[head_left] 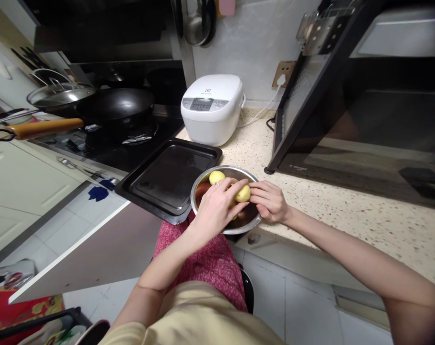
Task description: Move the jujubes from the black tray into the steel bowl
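Handling underway: yellow produce piece (243,194) grasped by left fingers (238,185), right fingers (262,193) of unclear grip; second piece (216,177) unheld beyond them in metal bowl (193,194).

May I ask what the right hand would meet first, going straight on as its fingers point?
Most likely the yellow fruit held by the left hand; whether the right hand touches it is unclear.

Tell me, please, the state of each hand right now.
Left hand: closed on a yellow fruit, at the metal bowl.
Right hand: partly curled at the same fruit; grip unclear.
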`<act>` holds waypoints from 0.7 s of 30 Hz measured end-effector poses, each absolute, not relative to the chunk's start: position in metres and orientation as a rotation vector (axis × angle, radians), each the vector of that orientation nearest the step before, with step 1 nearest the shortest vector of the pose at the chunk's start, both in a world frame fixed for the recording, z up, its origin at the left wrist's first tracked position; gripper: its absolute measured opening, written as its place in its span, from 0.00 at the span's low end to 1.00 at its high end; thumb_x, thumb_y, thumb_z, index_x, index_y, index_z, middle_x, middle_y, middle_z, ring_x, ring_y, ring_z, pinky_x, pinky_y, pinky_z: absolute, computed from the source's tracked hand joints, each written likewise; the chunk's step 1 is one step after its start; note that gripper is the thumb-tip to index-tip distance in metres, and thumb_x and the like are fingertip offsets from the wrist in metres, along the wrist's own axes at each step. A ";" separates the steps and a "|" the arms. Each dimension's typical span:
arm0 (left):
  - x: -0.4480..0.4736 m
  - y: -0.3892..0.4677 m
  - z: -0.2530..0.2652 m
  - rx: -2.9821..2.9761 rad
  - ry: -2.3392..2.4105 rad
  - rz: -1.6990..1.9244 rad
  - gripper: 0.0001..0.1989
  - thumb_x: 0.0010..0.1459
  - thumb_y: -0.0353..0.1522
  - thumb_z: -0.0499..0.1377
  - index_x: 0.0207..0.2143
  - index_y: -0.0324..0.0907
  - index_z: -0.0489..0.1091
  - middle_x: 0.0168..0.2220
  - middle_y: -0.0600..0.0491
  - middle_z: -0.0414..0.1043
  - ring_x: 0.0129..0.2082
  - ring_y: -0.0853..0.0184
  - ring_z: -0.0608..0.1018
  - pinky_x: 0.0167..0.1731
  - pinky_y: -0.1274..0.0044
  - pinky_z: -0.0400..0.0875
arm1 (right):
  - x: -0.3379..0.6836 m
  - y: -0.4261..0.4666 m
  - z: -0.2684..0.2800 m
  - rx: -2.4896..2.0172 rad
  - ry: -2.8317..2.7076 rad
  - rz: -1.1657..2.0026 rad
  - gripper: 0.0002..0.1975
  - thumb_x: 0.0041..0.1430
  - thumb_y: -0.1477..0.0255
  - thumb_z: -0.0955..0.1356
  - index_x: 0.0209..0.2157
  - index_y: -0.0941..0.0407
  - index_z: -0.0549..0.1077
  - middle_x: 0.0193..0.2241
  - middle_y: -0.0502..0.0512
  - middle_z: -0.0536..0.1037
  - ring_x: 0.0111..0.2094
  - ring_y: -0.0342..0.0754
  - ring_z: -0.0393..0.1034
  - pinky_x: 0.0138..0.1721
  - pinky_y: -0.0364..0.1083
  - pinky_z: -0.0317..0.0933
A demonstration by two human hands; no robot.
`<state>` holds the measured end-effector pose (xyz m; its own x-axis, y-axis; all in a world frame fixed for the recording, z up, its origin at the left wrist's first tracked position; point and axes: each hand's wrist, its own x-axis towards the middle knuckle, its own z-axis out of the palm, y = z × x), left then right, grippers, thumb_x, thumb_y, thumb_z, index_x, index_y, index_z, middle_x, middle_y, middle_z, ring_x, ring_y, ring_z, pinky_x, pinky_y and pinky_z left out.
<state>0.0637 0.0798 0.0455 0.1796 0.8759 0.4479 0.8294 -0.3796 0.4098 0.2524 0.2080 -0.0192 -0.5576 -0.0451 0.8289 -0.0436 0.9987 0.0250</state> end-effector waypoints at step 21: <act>0.050 0.053 0.034 2.172 1.628 1.200 0.25 0.69 0.30 0.58 0.66 0.48 0.63 0.60 0.46 0.69 0.62 0.57 0.73 0.64 0.63 0.68 | 0.252 0.208 -0.015 0.034 -2.239 0.109 0.19 0.70 0.70 0.57 0.40 0.56 0.79 0.40 0.61 0.83 0.46 0.55 0.77 0.43 0.55 0.70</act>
